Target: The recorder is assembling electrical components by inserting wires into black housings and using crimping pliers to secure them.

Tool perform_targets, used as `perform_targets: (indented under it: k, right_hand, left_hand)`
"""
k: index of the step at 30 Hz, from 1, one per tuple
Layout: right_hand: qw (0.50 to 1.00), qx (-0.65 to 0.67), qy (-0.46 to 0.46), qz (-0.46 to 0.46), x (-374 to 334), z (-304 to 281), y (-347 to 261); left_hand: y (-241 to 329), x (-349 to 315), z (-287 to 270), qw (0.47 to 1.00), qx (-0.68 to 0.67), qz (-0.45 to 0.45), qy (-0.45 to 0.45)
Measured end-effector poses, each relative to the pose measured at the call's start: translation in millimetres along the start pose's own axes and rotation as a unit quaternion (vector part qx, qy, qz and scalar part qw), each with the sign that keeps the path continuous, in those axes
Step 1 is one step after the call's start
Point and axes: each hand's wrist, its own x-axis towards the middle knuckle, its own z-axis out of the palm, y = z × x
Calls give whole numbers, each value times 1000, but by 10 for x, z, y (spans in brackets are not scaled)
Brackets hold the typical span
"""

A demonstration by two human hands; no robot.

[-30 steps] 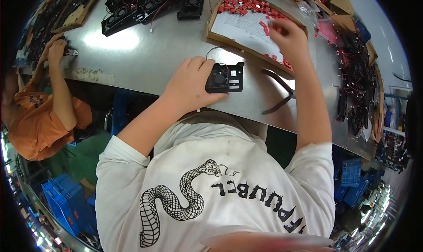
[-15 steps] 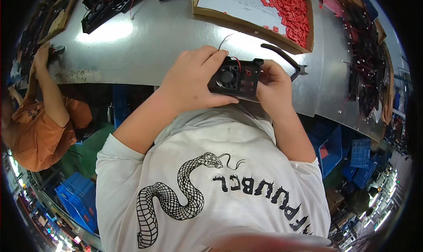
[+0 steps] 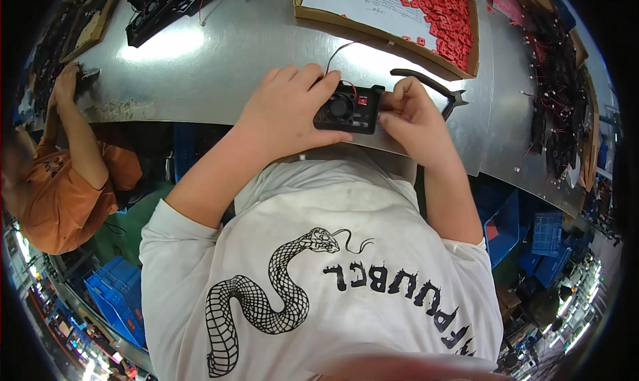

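Note:
My left hand (image 3: 286,111) is closed around the left end of a black plastic fan housing (image 3: 366,123), thumb along its near edge. A small round fan (image 3: 339,107) is set in the housing, and a small red plastic piece (image 3: 363,101) shows to the right of it. From the housing's far side a thin wire (image 3: 331,59) sticks out. Beside the housing's right end, my right hand (image 3: 414,118) has its fingers curled and pinched; what they hold, if anything, is hidden. Just beyond that hand lie cutting pliers (image 3: 432,85) with black handles.
A cardboard tray (image 3: 373,29) of red plastic pieces (image 3: 442,25) and a paper sheet stands at the far side of the metal table (image 3: 246,55). More black fan assemblies (image 3: 170,5) lie far left; wired black parts (image 3: 556,108) are heaped right. A co-worker in orange (image 3: 70,198) sits left.
The housing has tilted slightly, and the red piece on it shows more clearly. My right hand has drawn a little away from the housing's right end, its fingers more curled.

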Motion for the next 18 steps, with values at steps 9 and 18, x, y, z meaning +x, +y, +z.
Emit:
perform_targets:
  k: [9,18]
  right_hand:
    - [923,-227,172,-258,-45,45,-162]
    - [939,-173,146,-258,213,-268,-315]
  left_hand:
    - [81,112,-42,999,14,-16,-32]
    - [125,58,-37,998,11,-35,-51]
